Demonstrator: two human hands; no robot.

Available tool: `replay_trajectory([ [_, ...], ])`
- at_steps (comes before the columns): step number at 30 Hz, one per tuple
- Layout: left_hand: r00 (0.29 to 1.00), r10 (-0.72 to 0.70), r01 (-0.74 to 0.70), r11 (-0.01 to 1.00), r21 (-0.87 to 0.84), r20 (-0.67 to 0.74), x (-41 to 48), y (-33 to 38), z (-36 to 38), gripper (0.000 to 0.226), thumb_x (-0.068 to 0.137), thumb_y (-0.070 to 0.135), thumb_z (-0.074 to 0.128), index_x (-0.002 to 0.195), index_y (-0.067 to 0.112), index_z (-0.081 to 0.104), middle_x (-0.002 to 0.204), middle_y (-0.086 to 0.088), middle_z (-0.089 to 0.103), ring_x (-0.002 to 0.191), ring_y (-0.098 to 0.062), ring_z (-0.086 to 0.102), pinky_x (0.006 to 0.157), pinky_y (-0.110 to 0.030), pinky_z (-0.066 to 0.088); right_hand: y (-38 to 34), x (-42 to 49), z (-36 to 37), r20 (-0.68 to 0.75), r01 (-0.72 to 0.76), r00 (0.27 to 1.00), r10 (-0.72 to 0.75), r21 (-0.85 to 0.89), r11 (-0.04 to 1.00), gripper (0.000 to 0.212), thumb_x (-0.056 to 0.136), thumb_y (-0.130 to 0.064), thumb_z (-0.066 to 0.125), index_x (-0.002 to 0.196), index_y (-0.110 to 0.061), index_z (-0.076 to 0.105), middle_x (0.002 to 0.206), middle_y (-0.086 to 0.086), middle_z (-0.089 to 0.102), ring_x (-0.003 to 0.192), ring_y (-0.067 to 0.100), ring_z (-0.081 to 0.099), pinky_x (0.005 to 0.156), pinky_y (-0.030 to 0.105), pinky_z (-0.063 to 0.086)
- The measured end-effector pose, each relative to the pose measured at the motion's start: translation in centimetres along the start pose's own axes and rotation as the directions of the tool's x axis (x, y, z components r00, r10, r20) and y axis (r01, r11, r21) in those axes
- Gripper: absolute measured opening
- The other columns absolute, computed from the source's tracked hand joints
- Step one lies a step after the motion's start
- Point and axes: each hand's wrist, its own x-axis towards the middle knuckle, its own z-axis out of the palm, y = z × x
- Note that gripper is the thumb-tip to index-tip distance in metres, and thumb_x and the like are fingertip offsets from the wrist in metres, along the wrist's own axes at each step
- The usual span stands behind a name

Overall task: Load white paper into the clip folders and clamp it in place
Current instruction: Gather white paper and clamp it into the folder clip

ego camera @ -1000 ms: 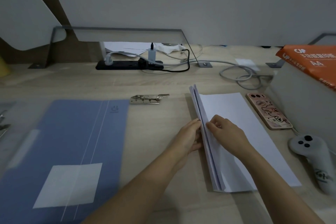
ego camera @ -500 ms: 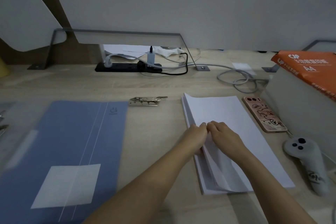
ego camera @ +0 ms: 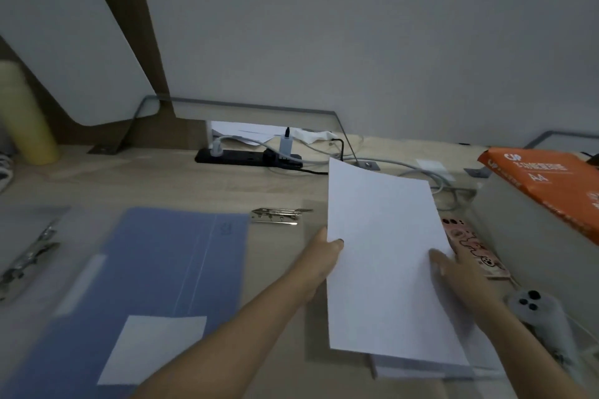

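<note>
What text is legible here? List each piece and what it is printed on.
"A4": on the orange paper ream wrapper.
White logo and a line of characters above it on the wrapper: too blurred to read.
Small embossed mark on the blue folder: unreadable.
Phone case: cartoon drawings only.

- Your orange paper ream wrapper [ego camera: 547, 185], far right: "A4" reads clearly; white logo above looks like "CJP", not certain.
- Blue folder [ego camera: 155, 275]: small mark near its top edge, too blurred to read.

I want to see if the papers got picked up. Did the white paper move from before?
Yes. Both hands, left hand and right hand, have lifted a batch of white paper off the stack; its far edge now reaches toward the black power strip.
</note>
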Motion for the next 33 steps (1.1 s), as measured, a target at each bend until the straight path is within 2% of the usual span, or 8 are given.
replay_trajectory([
  [3, 0.998, 0.041, -0.041, 0.999, -0.016, -0.046, -1.6, 0.1, -3.3, 0.033, 0.096, 0.01, 0.037, 0.127, 0.016, 0.048, 0.113, -0.001, 0.06, 0.098, -0.018, 0.059, 0.079, -0.025, 0.048, -1.9, -2.0, 1.2, -0.04, 0.052, 0.998, -0.045, 0.194, 0.98, 0.025, 0.091, -0.009, 0.048, 0.105, 0.006, 0.062, 0.107, 0.03, 0.061, 0.099, 0.036, 0.058, 0.094, 0.046, 0.041],
  [6, 0.987, 0.039, -0.036, 0.999, 0.017, -0.159, -3.4, -1.0, -6.4, 0.035, 0.097, 0.014, 0.037, 0.132, 0.014, 0.043, 0.119, -0.001, 0.057, 0.104, -0.019, 0.056, 0.089, -0.032, 0.046, -3.5, -3.8, 4.1, 0.025, 0.122, 0.991, -0.134, 0.283, 0.951, 0.026, 0.09, -0.004, 0.044, 0.079, -0.013, 0.065, 0.071, 0.008, 0.061, 0.071, 0.021, 0.057, 0.069, 0.03, 0.041],
  [10, 0.948, -0.029, 0.056, 0.995, 0.077, -0.316, -5.8, -3.5, -10.3, 0.034, 0.098, 0.022, 0.037, 0.131, 0.017, 0.039, 0.124, -0.005, 0.054, 0.106, -0.022, 0.054, 0.086, -0.032, 0.044, -3.9, -5.3, 7.7, 0.18, 0.023, 0.98, -0.088, 0.333, 0.943, 0.015, 0.09, -0.003, 0.045, 0.088, 0.0, 0.059, 0.078, 0.018, 0.057, 0.07, 0.024, 0.052, 0.057, 0.028, 0.038],
  [14, 0.938, -0.152, 0.2, 0.972, 0.125, -0.313, -6.3, -6.1, -12.6, 0.019, 0.095, 0.021, 0.042, 0.108, 0.01, 0.049, 0.104, -0.009, 0.058, 0.088, -0.021, 0.057, 0.069, -0.029, 0.044, -2.6, -6.1, 10.4, 0.279, -0.121, 0.959, 0.039, 0.283, 0.952, 0.02, 0.087, -0.004, 0.05, 0.09, 0.016, 0.055, 0.084, 0.037, 0.059, 0.076, 0.034, 0.056, 0.066, 0.038, 0.043],
  [19, 0.929, -0.122, 0.245, 0.91, 0.333, -0.349, -5.5, -8.0, -14.5, 0.039, 0.092, 0.016, 0.044, 0.056, 0.016, 0.029, 0.057, -0.002, 0.036, 0.053, -0.015, 0.035, 0.055, -0.026, 0.026, -0.8, -6.3, 11.7, 0.321, -0.178, 0.943, 0.09, 0.258, 0.95, 0.009, 0.087, -0.007, 0.051, 0.079, -0.007, 0.047, 0.071, 0.011, 0.039, 0.061, 0.02, 0.036, 0.057, 0.028, 0.027],
  [23, 0.932, -0.069, 0.264, 0.801, 0.537, -0.356, -5.4, -8.1, -15.2, 0.035, 0.093, 0.027, 0.042, 0.06, 0.016, 0.036, 0.065, -0.002, 0.049, 0.062, -0.016, 0.044, 0.062, -0.027, 0.034, -0.6, -5.6, 12.0, 0.303, -0.184, 0.946, 0.112, 0.22, 0.958, 0.024, 0.089, -0.006, 0.049, 0.083, 0.017, 0.043, 0.079, 0.011, 0.041, 0.067, 0.02, 0.036, 0.056, 0.028, 0.026],
  [28, 0.933, -0.008, 0.222, 0.799, 0.558, -0.359, -5.3, -8.5, -15.1, 0.032, 0.096, 0.029, 0.04, 0.065, 0.021, 0.04, 0.066, 0.005, 0.047, 0.062, -0.011, 0.042, 0.06, -0.026, 0.034, -0.4, -5.5, 12.3, 0.311, -0.138, 0.948, 0.059, 0.239, 0.961, 0.018, 0.092, -0.008, 0.046, 0.075, -0.004, 0.051, 0.068, 0.008, 0.044, 0.062, 0.02, 0.041, 0.057, 0.026, 0.031],
  [33, 0.927, 0.006, 0.22, 0.802, 0.555, -0.376, -5.1, -8.8, -15.3, 0.032, 0.096, 0.031, 0.04, 0.065, 0.023, 0.041, 0.066, 0.006, 0.049, 0.062, -0.011, 0.043, 0.06, -0.026, 0.035, -0.2, -5.0, 12.7, 0.3, -0.157, 0.95, 0.09, 0.211, 0.965, 0.028, 0.093, -0.011, 0.047, 0.106, 0.013, 0.056, 0.086, 0.023, 0.056, 0.079, 0.027, 0.048, 0.065, 0.031, 0.038],
])
